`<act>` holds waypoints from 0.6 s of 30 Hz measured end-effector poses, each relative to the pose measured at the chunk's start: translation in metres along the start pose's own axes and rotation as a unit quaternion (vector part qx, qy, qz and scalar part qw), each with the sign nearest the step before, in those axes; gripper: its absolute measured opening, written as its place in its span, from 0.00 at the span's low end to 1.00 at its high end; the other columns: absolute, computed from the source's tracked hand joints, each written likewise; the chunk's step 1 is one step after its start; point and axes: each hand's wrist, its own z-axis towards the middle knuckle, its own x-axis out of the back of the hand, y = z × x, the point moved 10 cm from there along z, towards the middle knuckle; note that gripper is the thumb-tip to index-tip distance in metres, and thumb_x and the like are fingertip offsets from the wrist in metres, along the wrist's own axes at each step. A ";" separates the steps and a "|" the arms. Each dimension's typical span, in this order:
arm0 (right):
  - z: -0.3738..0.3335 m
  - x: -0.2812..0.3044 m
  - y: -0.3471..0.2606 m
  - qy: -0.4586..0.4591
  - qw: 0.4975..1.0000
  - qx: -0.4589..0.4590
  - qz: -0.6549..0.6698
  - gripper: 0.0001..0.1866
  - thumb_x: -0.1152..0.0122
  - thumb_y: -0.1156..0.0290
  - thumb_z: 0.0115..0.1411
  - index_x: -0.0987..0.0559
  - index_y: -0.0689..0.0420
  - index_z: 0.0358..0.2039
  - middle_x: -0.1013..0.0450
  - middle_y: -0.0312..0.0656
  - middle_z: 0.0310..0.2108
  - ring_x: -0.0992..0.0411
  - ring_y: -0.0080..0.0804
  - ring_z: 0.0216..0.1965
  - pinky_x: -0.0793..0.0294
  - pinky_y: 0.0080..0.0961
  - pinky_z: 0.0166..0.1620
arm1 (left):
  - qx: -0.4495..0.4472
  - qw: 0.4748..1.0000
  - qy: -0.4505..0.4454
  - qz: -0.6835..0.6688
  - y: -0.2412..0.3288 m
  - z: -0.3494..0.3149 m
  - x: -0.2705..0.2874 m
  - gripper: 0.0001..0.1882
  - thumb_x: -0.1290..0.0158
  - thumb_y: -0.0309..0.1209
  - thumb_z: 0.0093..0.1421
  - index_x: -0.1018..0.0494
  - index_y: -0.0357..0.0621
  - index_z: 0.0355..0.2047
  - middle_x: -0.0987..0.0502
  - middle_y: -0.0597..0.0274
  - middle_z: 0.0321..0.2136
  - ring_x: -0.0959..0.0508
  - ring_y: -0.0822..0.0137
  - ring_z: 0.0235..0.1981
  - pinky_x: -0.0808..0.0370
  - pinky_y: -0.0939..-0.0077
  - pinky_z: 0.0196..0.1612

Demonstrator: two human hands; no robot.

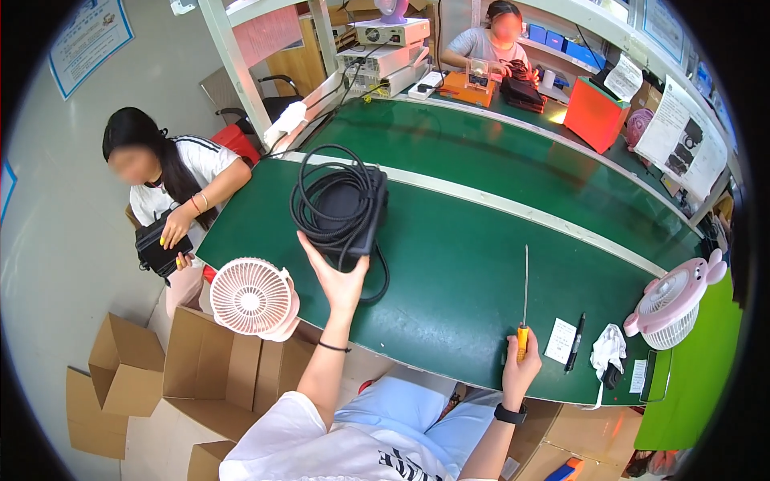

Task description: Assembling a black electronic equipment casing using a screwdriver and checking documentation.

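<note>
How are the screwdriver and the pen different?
The screwdriver has a yellow-orange handle and a gray shaft, but the pen is mostly black. The screwdriver looks longer than the pen. The right grip holds the screwdriver, while the pen lies on the green table. Both are long and thin.

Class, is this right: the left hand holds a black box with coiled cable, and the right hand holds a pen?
What the right hand holds is wrong: the head view shows a screwdriver there. The left hand does hold a black box with coiled cable.
</note>
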 end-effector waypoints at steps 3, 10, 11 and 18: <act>0.001 0.002 0.005 -0.002 1.000 -0.002 0.005 0.17 0.38 0.69 0.65 0.23 0.64 0.51 0.20 0.51 0.35 0.21 0.37 0.33 0.24 0.30 0.41 | -0.019 0.998 0.040 0.037 -0.011 0.021 -0.002 0.65 0.30 0.32 0.46 0.64 0.37 0.73 0.54 0.35 0.71 0.51 0.42 0.73 0.53 0.56 0.73; 0.003 0.002 0.004 -0.005 1.000 -0.004 0.007 0.18 0.37 0.68 0.65 0.23 0.63 0.52 0.20 0.51 0.35 0.21 0.38 0.35 0.24 0.30 0.41 | -0.016 0.971 0.180 0.156 -0.037 0.066 0.011 0.64 0.30 0.31 0.47 0.64 0.41 0.74 0.48 0.31 0.67 0.44 0.36 0.68 0.47 0.50 0.71; 0.003 0.002 0.005 -0.004 1.000 -0.006 0.007 0.18 0.37 0.68 0.65 0.23 0.63 0.52 0.20 0.51 0.35 0.21 0.38 0.35 0.24 0.30 0.41 | -0.030 0.965 0.198 0.172 -0.038 0.073 0.012 0.65 0.30 0.31 0.46 0.65 0.41 0.74 0.48 0.30 0.66 0.44 0.36 0.68 0.47 0.50 0.71; 0.001 0.001 0.005 -0.004 1.000 -0.007 0.008 0.18 0.37 0.67 0.65 0.22 0.62 0.51 0.20 0.52 0.35 0.20 0.41 0.34 0.23 0.31 0.41 | -0.031 0.958 0.225 0.178 -0.063 0.099 0.014 0.66 0.29 0.30 0.46 0.67 0.40 0.74 0.51 0.28 0.68 0.47 0.32 0.69 0.48 0.47 0.71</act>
